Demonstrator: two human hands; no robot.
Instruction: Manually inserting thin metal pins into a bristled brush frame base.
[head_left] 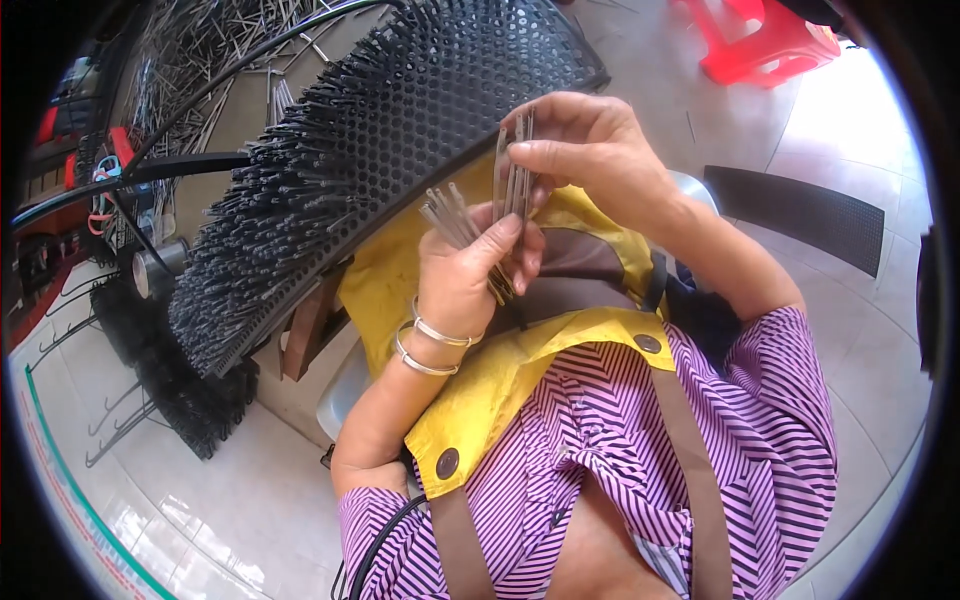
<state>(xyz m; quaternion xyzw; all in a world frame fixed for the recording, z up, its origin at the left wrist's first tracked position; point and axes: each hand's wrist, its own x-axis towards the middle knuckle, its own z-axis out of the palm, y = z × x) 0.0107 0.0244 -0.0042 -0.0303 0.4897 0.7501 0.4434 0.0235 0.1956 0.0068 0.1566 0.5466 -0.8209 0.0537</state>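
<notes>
Head view: clasping thin, straight, metallic-grey rods (456,212) in the left hand (462,275) at frame centre, pinching several thumb-to-fingers in the right hand (598,145), near the curved black honeycomb-holed panel (440,110) at upper centre; possibly risking dropping some onto the yellow apron (490,395) by loosening the left thumb.

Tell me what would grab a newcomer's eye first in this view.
Probably the big black honeycomb-holed rack sloping across the upper left, with dark rods bristling densely along its left side. Next, near the centre, come the slender grey rods held between the left hand and the right hand, above the bright yellow apron. The red plastic stool stands out at the upper right.
</notes>
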